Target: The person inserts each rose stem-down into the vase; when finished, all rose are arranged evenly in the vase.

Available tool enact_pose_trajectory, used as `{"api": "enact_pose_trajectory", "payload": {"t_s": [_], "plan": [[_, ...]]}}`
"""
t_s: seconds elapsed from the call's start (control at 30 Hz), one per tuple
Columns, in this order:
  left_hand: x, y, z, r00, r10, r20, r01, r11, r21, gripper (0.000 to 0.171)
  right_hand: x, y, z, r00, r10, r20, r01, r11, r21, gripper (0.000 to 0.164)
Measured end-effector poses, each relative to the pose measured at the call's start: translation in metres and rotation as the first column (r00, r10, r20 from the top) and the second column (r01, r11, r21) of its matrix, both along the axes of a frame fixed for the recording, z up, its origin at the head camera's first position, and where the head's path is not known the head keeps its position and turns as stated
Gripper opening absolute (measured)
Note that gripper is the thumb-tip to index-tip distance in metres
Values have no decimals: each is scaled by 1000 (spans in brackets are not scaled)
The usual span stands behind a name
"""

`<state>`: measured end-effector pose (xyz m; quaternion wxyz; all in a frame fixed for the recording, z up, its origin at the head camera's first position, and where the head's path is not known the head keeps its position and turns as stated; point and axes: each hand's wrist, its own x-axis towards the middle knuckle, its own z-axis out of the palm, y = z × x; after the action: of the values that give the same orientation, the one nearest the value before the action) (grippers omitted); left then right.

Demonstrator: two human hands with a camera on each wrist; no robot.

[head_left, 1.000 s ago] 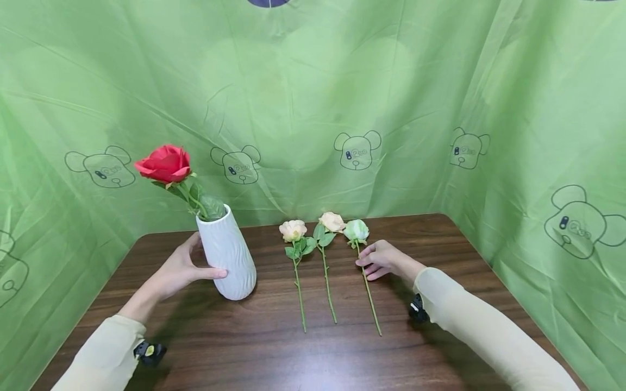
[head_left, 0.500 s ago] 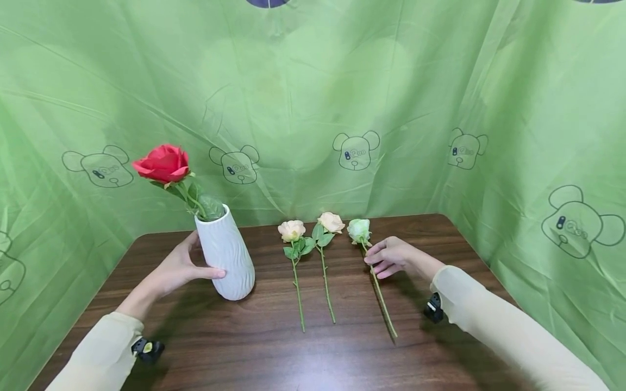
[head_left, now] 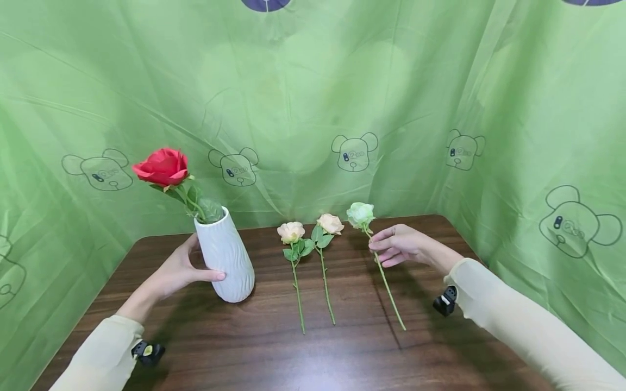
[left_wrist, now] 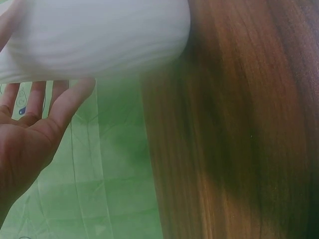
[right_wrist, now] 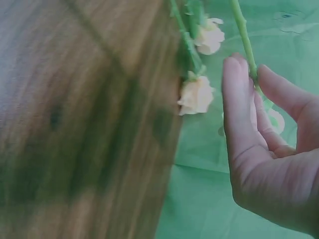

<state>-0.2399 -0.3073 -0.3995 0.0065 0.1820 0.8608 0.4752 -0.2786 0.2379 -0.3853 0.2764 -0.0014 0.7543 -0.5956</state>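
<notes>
In the head view my left hand (head_left: 181, 271) grips the ribbed white vase (head_left: 229, 266) from its left side, thumb across the front. The vase stands on the table, and a red rose (head_left: 162, 167) leans left out of its mouth. My right hand (head_left: 403, 245) pinches the green stem of a pale green rose (head_left: 361, 215) just below the bloom; the stem slants down to the right, above its shadow. The right wrist view shows thumb and fingertips meeting on that stem (right_wrist: 242, 37). In the left wrist view the fingers (left_wrist: 75, 99) reach around behind the vase.
Two cream-coloured roses lie on the brown wooden table (head_left: 274, 358) between the hands, a left one (head_left: 291, 232) and a right one (head_left: 330, 224), stems toward me. A green curtain (head_left: 293, 98) printed with bear faces hangs behind the table and along both sides.
My right hand has lifted the pale green rose off the table and moved it up and slightly right, its stem swinging rightward. The left hand and vase stay in place.
</notes>
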Motion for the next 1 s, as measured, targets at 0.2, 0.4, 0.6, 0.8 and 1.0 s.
{"api": "enact_pose_trajectory", "payload": {"t_s": [0.2,0.4,0.6,0.8,1.0], "plan": [[2,0,0,1000,1,-6,-1,1000,-3,86,3,7,17,1000,-4,-4,4,996,-91,26],[2,0,1,1000,8,-9,-8,1000,-7,87,8,12,30,1000,-2,-22,-2,987,-163,20],[2,1,1,1000,5,-7,-5,1000,-1,86,13,16,41,999,13,-50,-22,985,-172,20],[2,1,2,1000,-2,-3,2,1000,5,87,18,20,49,998,1,-60,-13,982,-188,12],[4,2,0,1000,16,7,-16,1000,8,87,22,25,52,998,-16,-68,0,976,-219,11]]}}
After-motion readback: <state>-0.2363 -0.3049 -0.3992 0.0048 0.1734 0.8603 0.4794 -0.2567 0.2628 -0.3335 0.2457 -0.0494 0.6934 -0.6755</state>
